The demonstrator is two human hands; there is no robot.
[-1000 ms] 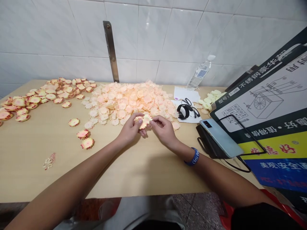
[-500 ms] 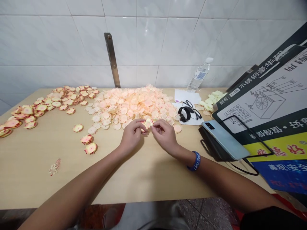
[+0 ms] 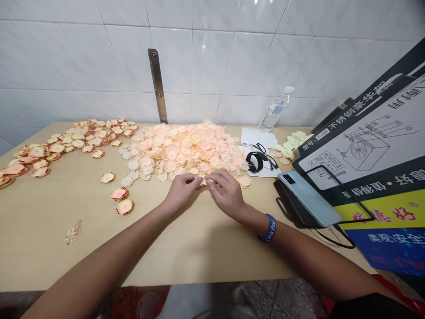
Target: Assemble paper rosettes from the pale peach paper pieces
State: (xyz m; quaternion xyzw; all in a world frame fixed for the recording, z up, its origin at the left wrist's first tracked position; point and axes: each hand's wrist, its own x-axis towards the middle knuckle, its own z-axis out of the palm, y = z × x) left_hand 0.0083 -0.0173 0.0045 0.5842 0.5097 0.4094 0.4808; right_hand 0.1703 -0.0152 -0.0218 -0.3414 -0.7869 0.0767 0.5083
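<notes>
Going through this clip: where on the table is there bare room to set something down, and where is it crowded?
Bare tabletop spreads between the forearms and the front edge. Another patch lies below the red-rimmed paper rosettes. It is crowded behind the hands, at the pale paper flower pile, and rightward around the smartphone.

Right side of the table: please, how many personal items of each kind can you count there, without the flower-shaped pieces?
clear plastic water bottle: 1
pale blue smartphone: 1
black-framed eyeglasses: 1
black band-shaped wristwatch: 1
total: 4
</notes>
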